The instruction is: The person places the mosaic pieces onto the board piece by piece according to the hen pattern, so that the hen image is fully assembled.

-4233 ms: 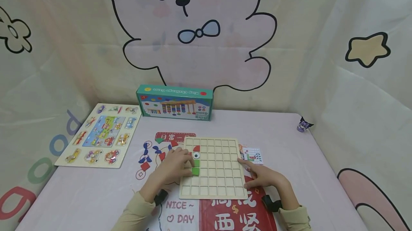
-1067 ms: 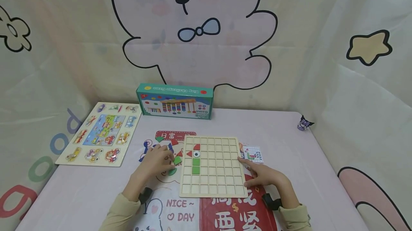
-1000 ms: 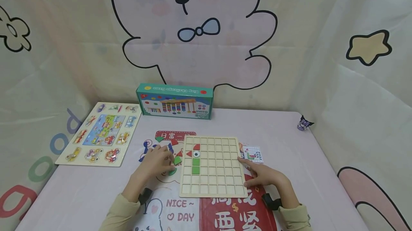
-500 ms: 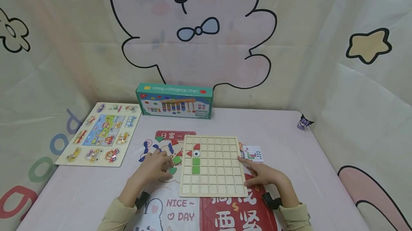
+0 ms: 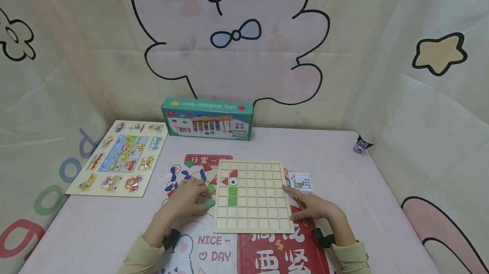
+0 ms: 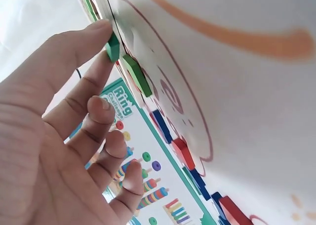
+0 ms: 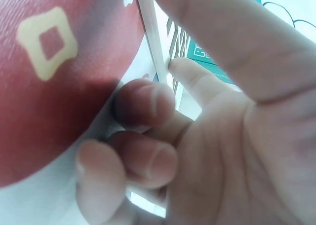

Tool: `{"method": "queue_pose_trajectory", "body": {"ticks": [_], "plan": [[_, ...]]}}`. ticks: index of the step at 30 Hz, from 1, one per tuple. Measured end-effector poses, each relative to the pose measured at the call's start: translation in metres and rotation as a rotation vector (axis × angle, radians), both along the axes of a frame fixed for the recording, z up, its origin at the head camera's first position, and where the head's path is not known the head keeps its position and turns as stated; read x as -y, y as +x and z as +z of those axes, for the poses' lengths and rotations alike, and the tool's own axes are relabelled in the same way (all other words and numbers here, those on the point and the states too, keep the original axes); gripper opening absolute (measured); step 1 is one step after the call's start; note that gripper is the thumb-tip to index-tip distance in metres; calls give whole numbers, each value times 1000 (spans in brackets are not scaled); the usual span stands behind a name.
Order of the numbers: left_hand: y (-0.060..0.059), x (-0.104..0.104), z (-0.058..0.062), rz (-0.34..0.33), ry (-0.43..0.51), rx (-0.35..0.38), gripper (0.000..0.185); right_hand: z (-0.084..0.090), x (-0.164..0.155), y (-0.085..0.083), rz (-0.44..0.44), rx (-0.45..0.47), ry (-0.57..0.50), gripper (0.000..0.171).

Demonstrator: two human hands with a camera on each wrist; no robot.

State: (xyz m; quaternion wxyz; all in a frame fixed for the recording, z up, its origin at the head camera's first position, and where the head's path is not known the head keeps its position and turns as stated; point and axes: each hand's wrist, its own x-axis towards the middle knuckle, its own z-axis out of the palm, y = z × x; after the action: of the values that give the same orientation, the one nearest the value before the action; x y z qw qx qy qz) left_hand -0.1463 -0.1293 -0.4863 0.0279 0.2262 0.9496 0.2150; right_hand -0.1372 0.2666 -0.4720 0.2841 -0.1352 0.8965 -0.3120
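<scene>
A wooden grid board lies at the table's middle. In its left columns sit two green squares, a round white piece with a dark centre and two red pieces. Left of the board, my left hand pinches a dark green, partly rounded piece between thumb and index finger; the other fingers are loosely bent. A lighter green piece lies close by. My right hand touches the board's right edge with index fingertip and thumb spread apart; its other fingers curl beneath, around nothing.
Several blue, red and green pieces lie left of the board. A small pattern card shows beyond its right edge. Farther back are a picture puzzle board, a green game box and a purple wrapped item.
My left hand has withdrawn leftward from the board, where the second green square now shows uncovered. It has since taken hold of the rounded green piece. My right hand has stayed at the edge.
</scene>
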Motion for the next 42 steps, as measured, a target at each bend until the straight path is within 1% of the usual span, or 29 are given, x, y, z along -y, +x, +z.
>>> {"method": "queue_pose_trajectory", "body": {"ticks": [4, 7, 13, 19, 26, 34, 38, 42], "plan": [[1, -4, 1, -23, 1, -23, 21, -1, 0, -1, 4, -2, -4, 90], [1, -8, 0, -55, 0, -36, 20, -1, 0, -1, 3, 1, -9, 90], [1, -17, -2, -137, 22, -17, 19, -1, 0, 0, -6, 0, -7, 89], [3, -26, -3, -178, -7, -6, 19, 0, 1, 1, -9, 0, -12, 89], [4, -34, 0, -225, 2, 31, 20, 0, 1, 1, -5, -10, -8, 88], [4, -40, 0, -254, -11, 48, 21, -1, 1, 1, -19, -2, -10, 88], [3, -42, 1, -248, -11, 53, 22, -1, 1, 1, -23, -2, -13, 88], [1, -42, -1, -231, -10, 33, 18, 0, 1, 1, -20, -3, -14, 89]]}}
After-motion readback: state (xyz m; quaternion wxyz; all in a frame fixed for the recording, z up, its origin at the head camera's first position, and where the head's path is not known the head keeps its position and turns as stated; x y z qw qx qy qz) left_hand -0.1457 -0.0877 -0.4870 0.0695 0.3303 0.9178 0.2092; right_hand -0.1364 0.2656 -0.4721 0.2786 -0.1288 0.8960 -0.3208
